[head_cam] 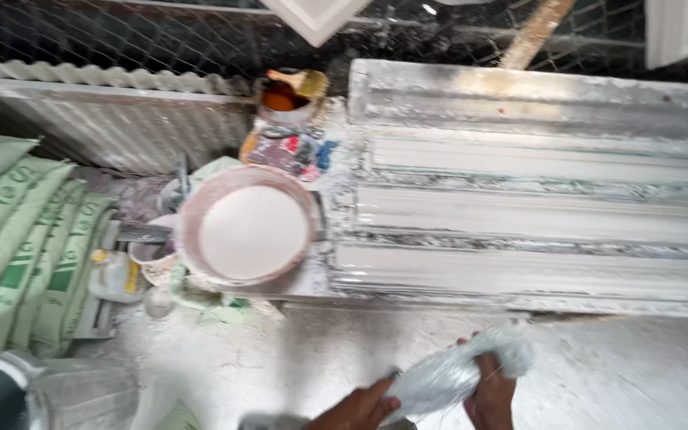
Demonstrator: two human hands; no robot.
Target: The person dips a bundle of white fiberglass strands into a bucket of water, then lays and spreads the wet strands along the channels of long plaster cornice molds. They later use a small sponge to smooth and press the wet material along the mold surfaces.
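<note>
Hands low at frame bottom: left hand (357, 410) and right hand (490, 396) both w/ fingers clamped on a whitish fibre bundle (454, 372), held above the dusty floor (280, 358). Beyond, bucket of white plaster (250, 231) sits at left end of the long white mould bench (535, 207). Green sacks (17, 247) stacked far left. Tin w/ brush (284, 95) at bench's far left corner.

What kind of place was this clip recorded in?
Likely a plaster moulding workshop. A long white ribbed mould lies on the dusty floor, a bowl of white mix sits beside it, and stacked green-and-white sacks line the left. Both hands, left hand and right hand, grip a pale fibre bundle.
</note>
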